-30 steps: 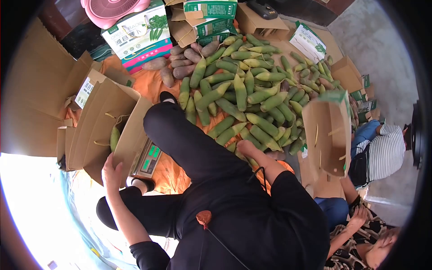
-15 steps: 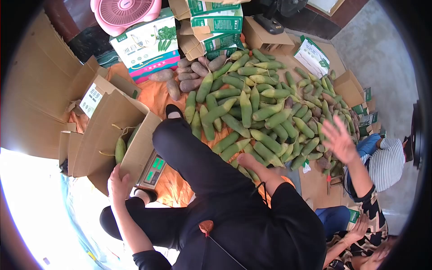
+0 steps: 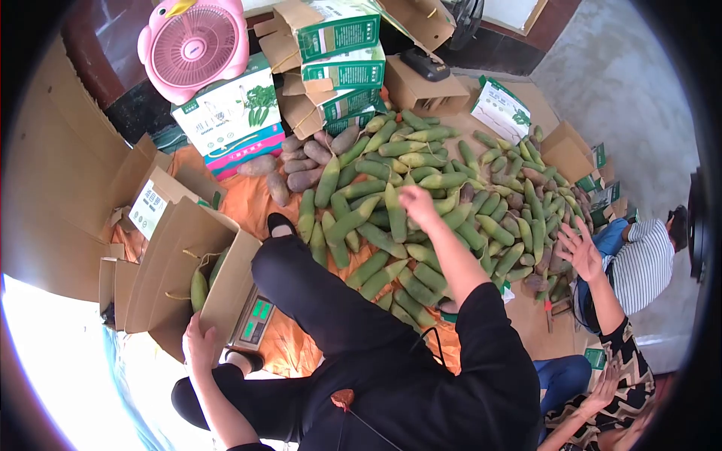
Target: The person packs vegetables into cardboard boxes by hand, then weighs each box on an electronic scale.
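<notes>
My left hand (image 3: 199, 347) is closed on the near edge of an open cardboard box (image 3: 239, 272). Inside this box lies a green radish (image 3: 198, 289), next to cord handles. The box sits on a scale (image 3: 256, 319) with a lit green display. My right hand (image 3: 417, 207) is stretched over a large heap of green radishes (image 3: 444, 180). Its fingertips are right beside an upright pale-tipped radish (image 3: 395, 214), and the fingers are mostly hidden behind the hand.
Purple-brown radishes (image 3: 304, 179) lie at the heap's far left on an orange sheet (image 3: 289, 342). Behind stand printed cartons (image 3: 342, 71) and a pink fan (image 3: 197, 51). At right, a co-worker's raised hand (image 3: 583, 252) is near the heap, and a person in a striped shirt (image 3: 643, 270) sits beyond.
My right hand has moved forward and away from my body, from the heap's near edge to over its middle. My left hand stays at the box edge. The view has shifted slightly.
</notes>
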A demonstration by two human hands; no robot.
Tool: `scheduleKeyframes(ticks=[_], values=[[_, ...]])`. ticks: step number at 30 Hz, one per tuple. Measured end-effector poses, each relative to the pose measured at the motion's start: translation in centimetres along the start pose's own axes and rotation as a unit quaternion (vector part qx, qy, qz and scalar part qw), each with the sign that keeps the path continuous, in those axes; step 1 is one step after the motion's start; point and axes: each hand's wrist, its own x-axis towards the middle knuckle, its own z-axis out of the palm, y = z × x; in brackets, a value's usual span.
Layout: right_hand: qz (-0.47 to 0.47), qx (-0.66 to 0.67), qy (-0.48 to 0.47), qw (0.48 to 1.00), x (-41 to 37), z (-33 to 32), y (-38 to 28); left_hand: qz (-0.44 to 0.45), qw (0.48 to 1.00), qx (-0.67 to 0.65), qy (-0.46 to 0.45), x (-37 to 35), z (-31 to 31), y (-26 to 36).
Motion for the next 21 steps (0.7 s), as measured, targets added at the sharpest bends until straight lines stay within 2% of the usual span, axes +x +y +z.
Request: scheduleKeyframes(ticks=[2,4,6,7,10,14,16,17,18,19,20,21], values=[[0.031,0.069,0.041,0.996,2.6,-2.4,-5.0,0.009,1.0,0.009,0.019,-0.1,0.2,-0.5],[-0.012,0.105,0.089,0.99,6.4,-4.4,-7.5,0.012,0.999,0.01,0.028,0.0,0.5,-0.6],[-0.088,0.071,0.134,0.984,11.2,-6.2,-8.9,0.009,0.999,-0.001,0.039,-0.1,0.4,-0.1],[-0.144,-0.009,0.171,0.975,13.3,-6.9,-10.2,0.004,0.999,0.008,0.043,-0.1,0.5,-0.3],[-0.178,-0.2,0.222,0.938,16.7,-8.9,-15.8,0.023,0.997,0.028,0.075,0.0,1.0,-0.9],[-0.189,-0.141,0.251,0.939,23.6,-8.7,-19.7,0.015,0.996,-0.002,0.087,0.0,0.9,0.2],[-0.258,-0.212,0.325,0.885,25.4,-7.9,-22.0,0.023,0.994,0.004,0.106,0.1,1.3,-0.7],[-0.201,-0.167,0.279,0.924,26.0,-7.8,-23.4,0.026,0.994,0.019,0.108,0.1,1.3,-0.7],[-0.201,-0.164,0.279,0.924,27.0,-7.3,-24.2,0.029,0.993,0.034,0.109,0.1,1.1,-0.7],[-0.082,0.104,0.225,0.965,28.3,-6.8,-24.6,0.029,0.993,0.037,0.108,0.0,1.1,-1.2],[0.042,0.361,0.149,0.92,29.6,-6.6,-25.1,0.032,0.993,0.037,0.109,-0.1,1.3,-1.7],[0.089,0.444,0.108,0.885,32.2,-6.4,-24.1,0.036,0.993,0.034,0.111,0.2,1.6,-1.7]])
